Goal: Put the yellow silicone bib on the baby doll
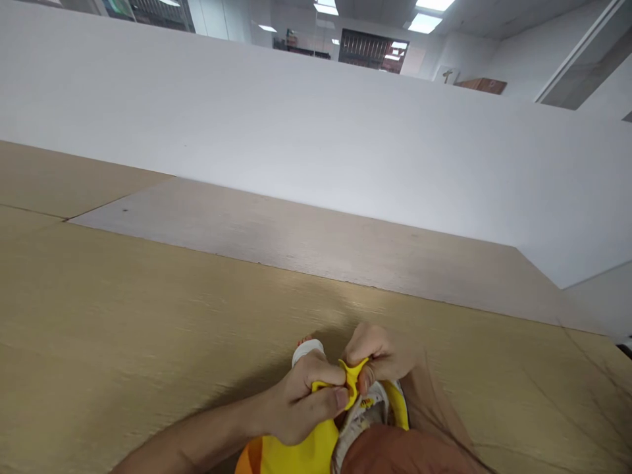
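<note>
No wording can be read here. Tiny dark print on a yellow plastic packet [366, 403], at the near edge of the scene, is too small to make out, as is the dark mark on a white sign [447, 76] far right.

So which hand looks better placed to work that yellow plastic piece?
Probably the right hand: its fingertips pinch the top of the yellow plastic piece from above, while the left hand grips it lower down.

A yellow pouch [301, 454] shows an orange band at its lower corner and a mottled grey-white patch, beside rust-brown cloth [395, 453], on a tan wood-grain table [148, 316] below a white panel [296, 145].
</note>
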`<state>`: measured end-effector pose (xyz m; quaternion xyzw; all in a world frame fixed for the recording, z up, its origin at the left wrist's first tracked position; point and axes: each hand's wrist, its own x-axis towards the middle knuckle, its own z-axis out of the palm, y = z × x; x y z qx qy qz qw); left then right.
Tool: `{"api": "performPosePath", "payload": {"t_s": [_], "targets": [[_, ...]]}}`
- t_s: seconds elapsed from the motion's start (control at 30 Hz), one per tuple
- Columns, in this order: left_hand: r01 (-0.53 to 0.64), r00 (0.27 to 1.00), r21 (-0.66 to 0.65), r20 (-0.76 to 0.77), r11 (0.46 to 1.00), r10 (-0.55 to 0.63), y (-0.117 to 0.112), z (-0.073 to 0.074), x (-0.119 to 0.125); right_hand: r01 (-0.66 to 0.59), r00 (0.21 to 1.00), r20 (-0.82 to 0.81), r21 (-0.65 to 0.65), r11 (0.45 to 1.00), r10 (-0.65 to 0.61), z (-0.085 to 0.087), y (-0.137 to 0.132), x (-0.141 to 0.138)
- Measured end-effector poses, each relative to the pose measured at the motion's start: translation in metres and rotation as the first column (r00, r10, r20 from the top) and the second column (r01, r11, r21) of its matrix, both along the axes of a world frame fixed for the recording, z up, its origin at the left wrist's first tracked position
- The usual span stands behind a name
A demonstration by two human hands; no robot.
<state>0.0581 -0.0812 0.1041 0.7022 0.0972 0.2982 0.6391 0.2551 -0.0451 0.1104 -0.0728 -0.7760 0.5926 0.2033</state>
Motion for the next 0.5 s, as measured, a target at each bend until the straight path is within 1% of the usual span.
{"api": "performPosePath", "payload": {"t_s": [0.07,0.17,0.3,0.4,0.5], "targets": [[-0.018,1.000,0.028,-0.009,0.999,0.018,0.003,0.001,0.000,0.012,1.000,-0.016,-0.036,0.999,-0.013,-0.008,0.005,0.001],[-0.113,0.987,0.092,-0.105,0.989,0.123,0.006,0.000,-0.001,0.046,0.999,0.026,-0.125,0.991,-0.043,-0.019,0.010,0.004],[-0.198,0.957,0.115,-0.191,0.973,0.218,0.009,-0.007,-0.004,0.118,0.987,0.137,-0.314,0.942,-0.078,-0.027,0.011,0.005],[-0.219,0.953,0.117,-0.186,0.969,0.238,0.010,-0.009,-0.004,0.179,0.981,0.145,-0.389,0.904,-0.132,-0.027,0.010,0.002],[-0.176,0.966,0.089,-0.178,0.980,0.189,0.009,0.000,-0.002,0.200,0.979,0.122,-0.436,0.878,-0.162,-0.024,0.008,-0.002]]}}
